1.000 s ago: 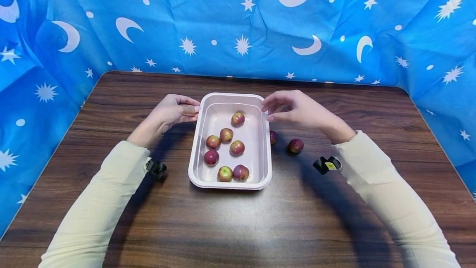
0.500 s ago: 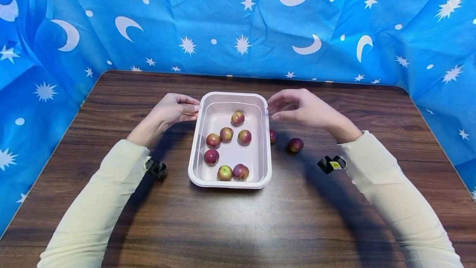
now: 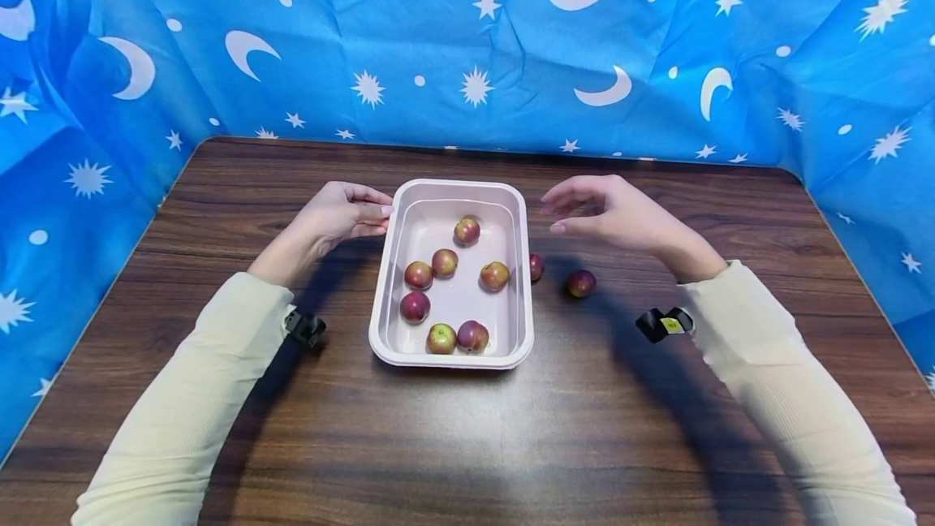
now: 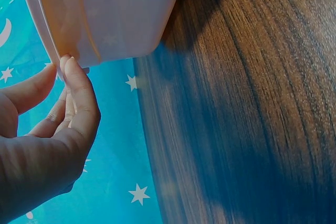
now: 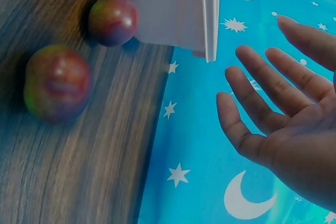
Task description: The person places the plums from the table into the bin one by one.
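Note:
A pale pinkish-white plastic tub [image 3: 453, 358] stands on the table with several red-and-green plums or small apples inside, one of them a reddish-yellow fruit [image 3: 494, 276] by the right wall. My left hand [image 3: 338, 213] pinches the tub's left rim between thumb and fingers, as the tub [image 4: 121, 14] shows in the left wrist view. To the right of the tub, my right hand [image 3: 617, 213] hovers with relaxed, spread fingers and holds nothing. Below it on the table lie a dark red fruit [image 3: 580, 283] and another fruit [image 3: 536, 267], partly hidden behind the tub's right wall.
The dark wood-grain table [image 3: 467, 445] extends around the tub. A blue cloth [image 3: 467, 39] with white moons and stars hangs behind the table and along both sides. Black wrist straps [image 3: 305, 329] sit below each cuff.
My right hand has drawn back to the right, away from the tub's rim. Inside the tub, one fruit has rolled to the right. The left hand keeps its place.

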Action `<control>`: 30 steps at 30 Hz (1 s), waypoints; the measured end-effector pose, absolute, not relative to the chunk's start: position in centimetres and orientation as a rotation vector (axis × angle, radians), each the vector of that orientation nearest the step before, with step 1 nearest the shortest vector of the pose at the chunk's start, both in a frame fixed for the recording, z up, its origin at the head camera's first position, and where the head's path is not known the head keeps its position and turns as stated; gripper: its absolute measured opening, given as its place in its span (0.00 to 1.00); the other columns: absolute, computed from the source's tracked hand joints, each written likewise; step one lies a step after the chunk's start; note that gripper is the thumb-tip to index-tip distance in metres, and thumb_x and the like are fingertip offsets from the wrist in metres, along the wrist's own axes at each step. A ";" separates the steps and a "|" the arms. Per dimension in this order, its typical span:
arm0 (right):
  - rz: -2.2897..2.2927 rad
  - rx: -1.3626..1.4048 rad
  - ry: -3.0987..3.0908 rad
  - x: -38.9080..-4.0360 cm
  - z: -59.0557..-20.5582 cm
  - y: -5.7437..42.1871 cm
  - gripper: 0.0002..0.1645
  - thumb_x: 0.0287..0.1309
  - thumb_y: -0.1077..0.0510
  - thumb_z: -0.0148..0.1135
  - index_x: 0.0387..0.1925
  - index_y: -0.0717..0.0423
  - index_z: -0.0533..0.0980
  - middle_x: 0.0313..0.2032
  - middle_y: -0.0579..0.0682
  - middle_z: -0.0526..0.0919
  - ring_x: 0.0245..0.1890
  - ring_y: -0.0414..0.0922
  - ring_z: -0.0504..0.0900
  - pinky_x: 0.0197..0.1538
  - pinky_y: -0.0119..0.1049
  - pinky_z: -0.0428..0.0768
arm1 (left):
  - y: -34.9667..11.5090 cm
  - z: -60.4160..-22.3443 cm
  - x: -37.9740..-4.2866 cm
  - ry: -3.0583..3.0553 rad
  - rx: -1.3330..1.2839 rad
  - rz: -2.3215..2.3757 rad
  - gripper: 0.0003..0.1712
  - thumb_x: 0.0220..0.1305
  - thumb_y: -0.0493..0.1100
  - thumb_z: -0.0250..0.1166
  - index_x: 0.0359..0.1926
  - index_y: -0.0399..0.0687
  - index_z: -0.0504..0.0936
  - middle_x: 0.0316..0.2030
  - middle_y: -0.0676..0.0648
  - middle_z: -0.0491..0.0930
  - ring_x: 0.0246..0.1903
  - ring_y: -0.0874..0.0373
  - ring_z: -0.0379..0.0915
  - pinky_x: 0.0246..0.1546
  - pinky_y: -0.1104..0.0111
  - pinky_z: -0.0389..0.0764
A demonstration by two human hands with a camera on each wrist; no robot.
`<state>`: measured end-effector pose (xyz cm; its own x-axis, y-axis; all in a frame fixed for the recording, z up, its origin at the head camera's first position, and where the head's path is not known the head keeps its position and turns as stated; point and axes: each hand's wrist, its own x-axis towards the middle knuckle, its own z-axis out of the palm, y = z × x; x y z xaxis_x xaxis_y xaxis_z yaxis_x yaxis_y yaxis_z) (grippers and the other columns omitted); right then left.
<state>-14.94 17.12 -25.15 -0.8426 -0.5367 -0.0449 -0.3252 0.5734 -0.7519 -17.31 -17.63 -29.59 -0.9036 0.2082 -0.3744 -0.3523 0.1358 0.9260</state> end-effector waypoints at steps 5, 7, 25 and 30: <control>-1.129 -0.682 2.538 -14.8 -25.4 17.7 0.19 0.55 0.58 0.63 0.49 0.58 0.74 0.43 0.53 0.80 0.44 0.45 0.77 0.47 0.42 0.76 | -17.7 -29.5 -17.3 2.019 -0.133 1.794 0.17 0.63 0.27 0.53 0.52 0.21 0.66 0.27 0.47 0.77 0.26 0.62 0.77 0.36 0.71 0.82; -1.127 -0.676 2.534 -14.8 -25.4 17.9 0.19 0.55 0.58 0.63 0.49 0.58 0.75 0.43 0.53 0.80 0.44 0.45 0.77 0.47 0.42 0.76 | -17.8 -29.5 -17.3 2.024 -0.128 1.784 0.17 0.63 0.28 0.53 0.52 0.21 0.66 0.27 0.48 0.77 0.26 0.62 0.77 0.38 0.70 0.82; -1.118 -0.657 2.489 -14.4 -27.6 19.9 0.20 0.56 0.60 0.62 0.50 0.62 0.73 0.43 0.58 0.79 0.43 0.46 0.77 0.44 0.32 0.78 | -17.6 -29.2 -17.2 2.017 -0.158 1.773 0.19 0.62 0.27 0.55 0.53 0.23 0.67 0.30 0.46 0.77 0.28 0.61 0.77 0.46 0.64 0.78; -1.123 -0.623 2.469 -14.2 -28.3 20.4 0.20 0.56 0.59 0.62 0.50 0.62 0.73 0.43 0.58 0.79 0.43 0.45 0.77 0.44 0.29 0.78 | -17.7 -29.2 -17.1 2.021 -0.160 1.767 0.19 0.62 0.28 0.55 0.53 0.23 0.67 0.30 0.46 0.77 0.28 0.62 0.77 0.45 0.65 0.79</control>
